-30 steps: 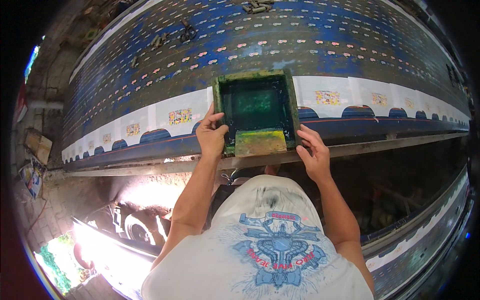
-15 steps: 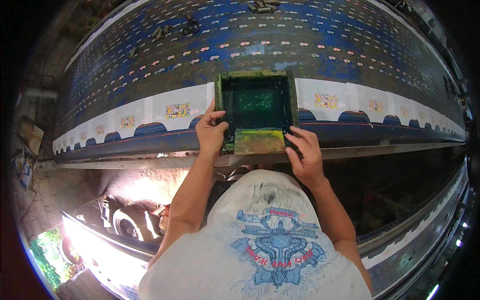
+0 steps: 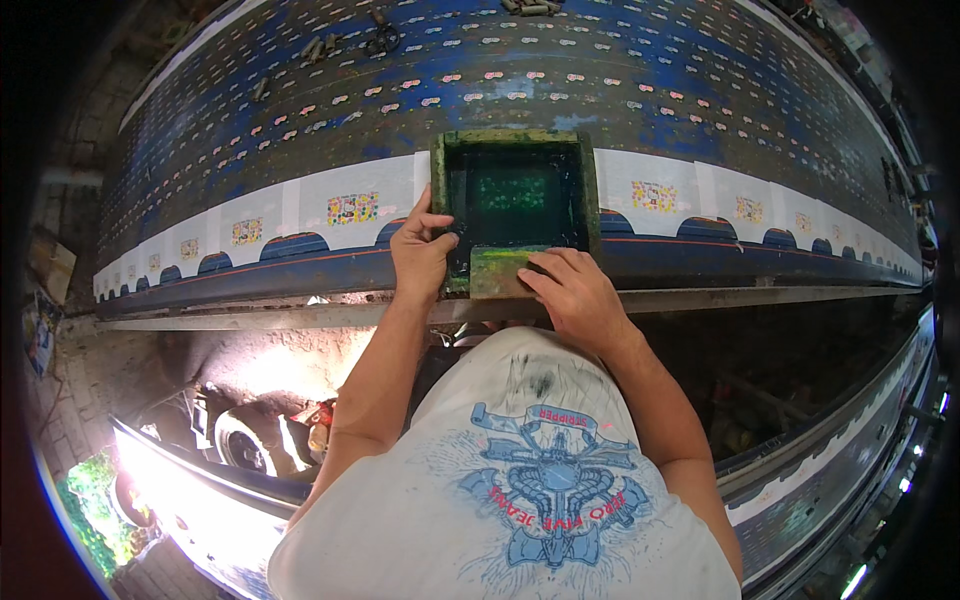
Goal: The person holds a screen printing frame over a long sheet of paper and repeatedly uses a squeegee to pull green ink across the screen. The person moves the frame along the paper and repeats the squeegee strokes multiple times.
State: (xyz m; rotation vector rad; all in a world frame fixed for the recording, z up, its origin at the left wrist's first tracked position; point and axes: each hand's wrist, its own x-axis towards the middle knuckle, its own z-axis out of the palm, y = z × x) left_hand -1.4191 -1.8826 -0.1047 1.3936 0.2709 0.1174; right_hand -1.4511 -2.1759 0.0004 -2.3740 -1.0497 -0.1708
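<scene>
A small wooden screen-printing frame (image 3: pixel 515 137), stained green, lies across a row of white printed pieces (image 3: pixel 620 175) at the table's near edge. Dark green ink covers the mesh inside it. My left hand (image 3: pixel 420 255) grips the frame's left side, with the thumb over the inner edge. At the frame's near end is a squeegee (image 3: pixel 493 275) with a wide wooden block smeared yellow-green. My right hand (image 3: pixel 578 295) is closed on the block's right part, fingers on top; its thumb is hard to make out.
The long dark-blue table (image 3: pixel 680 90) bears many rows of small printed marks. Scissors (image 3: pixel 382 42) and several small rolls (image 3: pixel 530 7) lie at its far side. A rail (image 3: pixel 250 318) runs along the near edge. A wheel (image 3: pixel 245 440) stands below at left.
My right hand has moved left from the frame's right near corner onto the squeegee block. My left hand stays on the frame's left side. The view has shifted slightly.
</scene>
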